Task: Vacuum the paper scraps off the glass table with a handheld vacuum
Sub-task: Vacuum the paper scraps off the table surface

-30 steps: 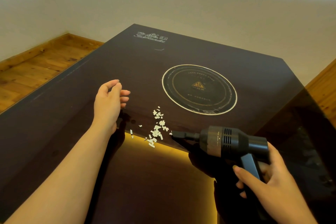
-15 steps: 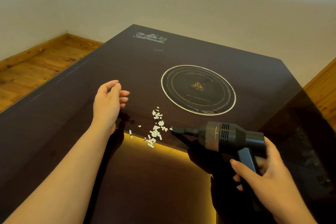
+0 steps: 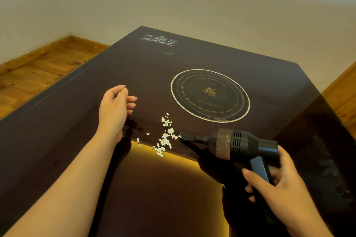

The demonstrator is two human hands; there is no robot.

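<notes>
Several small white paper scraps (image 3: pixel 166 136) lie in a loose cluster on the dark glass table (image 3: pixel 77 121), near its middle. A black handheld vacuum (image 3: pixel 237 145) points left, its narrow nozzle tip touching the right edge of the cluster. My right hand (image 3: pixel 279 184) grips the vacuum's handle from below at the lower right. My left hand (image 3: pixel 115 109) hovers to the left of the scraps with fingers loosely curled and apart, holding nothing.
A round induction burner ring (image 3: pixel 210 95) is set into the glass just beyond the scraps. A yellow light strip (image 3: pixel 192 159) glows under the glass. Wooden floor (image 3: pixel 34 71) lies to the left and far right; a plain wall stands behind.
The vacuum has shifted slightly left and up, bringing its nozzle tip against the right edge of the scraps. My left hand has hardly moved.
</notes>
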